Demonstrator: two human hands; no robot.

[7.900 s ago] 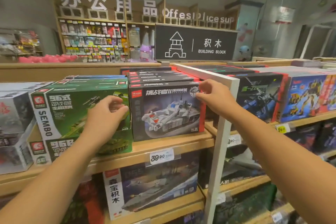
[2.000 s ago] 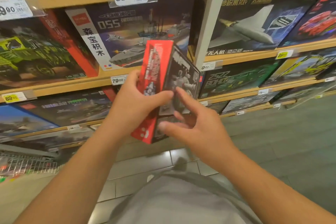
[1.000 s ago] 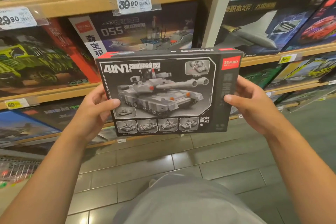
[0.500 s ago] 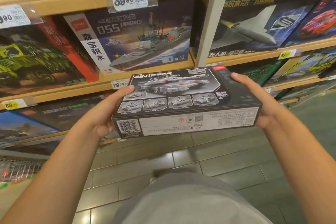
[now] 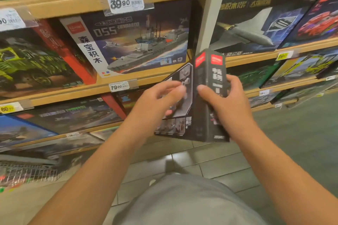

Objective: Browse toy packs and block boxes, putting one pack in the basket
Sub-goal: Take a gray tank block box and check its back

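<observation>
Half a second ago I held the black block box (image 5: 201, 100) flat, barcode edge toward me; now it stands on end, its narrow spine with two red labels facing me and the tank artwork swung away to my left; my right hand (image 5: 226, 102) wraps the spine, thumb in front and fingers curled behind; my left hand (image 5: 161, 100), blurred, lies against the picture face with fingers loosely bent, though I cannot tell whether it grips; the box hangs in the aisle just before the shelf edge (image 5: 128, 82) bearing a 79.00 price tag (image 5: 118, 86), below the warship box (image 5: 135, 42); open tiled floor (image 5: 210, 162) lies beneath; a wire basket (image 5: 27, 171) sits low at my left.
</observation>
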